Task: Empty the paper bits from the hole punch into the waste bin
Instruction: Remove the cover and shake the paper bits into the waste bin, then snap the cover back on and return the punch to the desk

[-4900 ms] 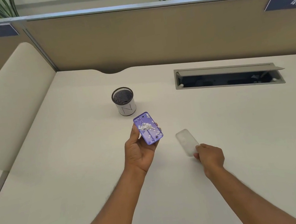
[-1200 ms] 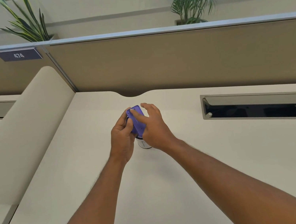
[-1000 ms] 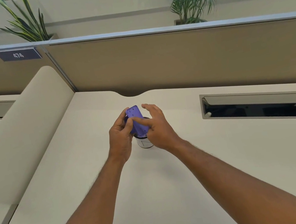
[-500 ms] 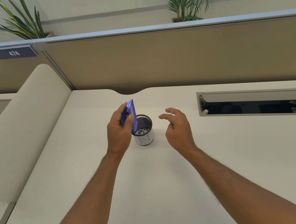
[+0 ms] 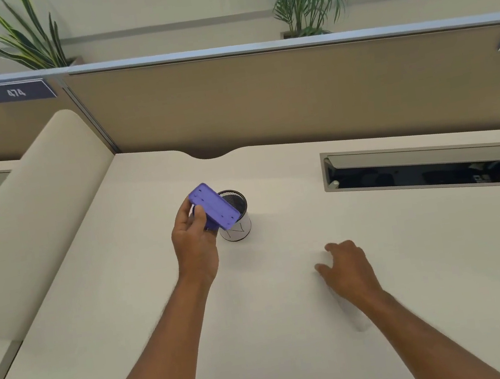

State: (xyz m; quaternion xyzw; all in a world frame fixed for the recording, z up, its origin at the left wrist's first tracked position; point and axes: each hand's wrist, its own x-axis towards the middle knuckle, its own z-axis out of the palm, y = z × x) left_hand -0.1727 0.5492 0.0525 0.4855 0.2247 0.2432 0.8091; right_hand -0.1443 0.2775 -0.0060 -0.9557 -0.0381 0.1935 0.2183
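My left hand (image 5: 194, 239) grips a purple hole punch (image 5: 214, 209), held tilted with its flat base facing up, just over the left rim of the waste bin (image 5: 238, 226). The bin is a small black mesh cup with a white band, standing mid-desk. The punch hides most of the bin's opening, so I cannot see inside it. My right hand (image 5: 348, 267) is low over the desk to the right, fingers apart, holding nothing. A clear plastic cover (image 5: 357, 321) lies on the desk, partly under my right wrist.
A beige desk (image 5: 279, 331) spreads around the bin. An open cable hatch (image 5: 427, 169) is set in it at the right. A tan partition (image 5: 261, 100) runs along the back. A padded divider (image 5: 35, 215) rises at the left.
My right hand has left the punch and dropped back to the near right, over the clear cover. My left hand has turned the punch from edge-on to base-up above the bin.
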